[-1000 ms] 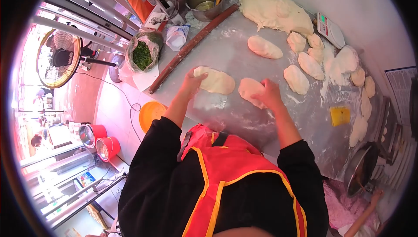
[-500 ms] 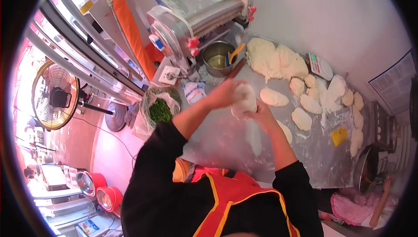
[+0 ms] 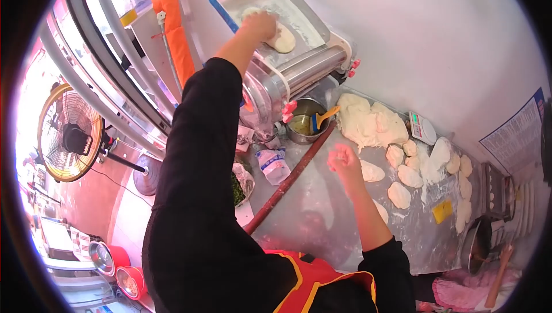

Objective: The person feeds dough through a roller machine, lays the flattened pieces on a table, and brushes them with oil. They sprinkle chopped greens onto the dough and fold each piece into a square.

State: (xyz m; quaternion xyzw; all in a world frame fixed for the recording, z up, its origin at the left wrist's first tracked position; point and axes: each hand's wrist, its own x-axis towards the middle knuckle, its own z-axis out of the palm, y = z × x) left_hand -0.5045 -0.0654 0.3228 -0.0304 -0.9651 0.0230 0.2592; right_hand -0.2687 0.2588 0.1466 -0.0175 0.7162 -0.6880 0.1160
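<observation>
My left hand (image 3: 260, 26) lies on a flattened oval piece of dough (image 3: 282, 38) on the floured tray (image 3: 313, 36) of the roller machine (image 3: 315, 71); its fingertips are hidden behind the hand. Over the metal table (image 3: 299, 221), my right hand (image 3: 344, 160) is raised with its fingers loosely curled and apart, holding nothing. Just beyond it lies an oval dough piece (image 3: 372, 171), not touched. A large dough mass (image 3: 368, 122) sits against the wall, with several smaller pieces (image 3: 399, 195) to its right.
A red rolling pin (image 3: 290, 182) lies diagonally beside a metal bowl (image 3: 300, 122) with a brush (image 3: 325, 118). A scale (image 3: 422, 128) and yellow scraper (image 3: 443, 212) are at the right. A fan (image 3: 72, 135) stands left; another person's arm (image 3: 499, 275) shows lower right.
My left hand has moved up from the table to the machine tray, and the dough both hands held is there now. My right hand has let go. The view has shifted.
</observation>
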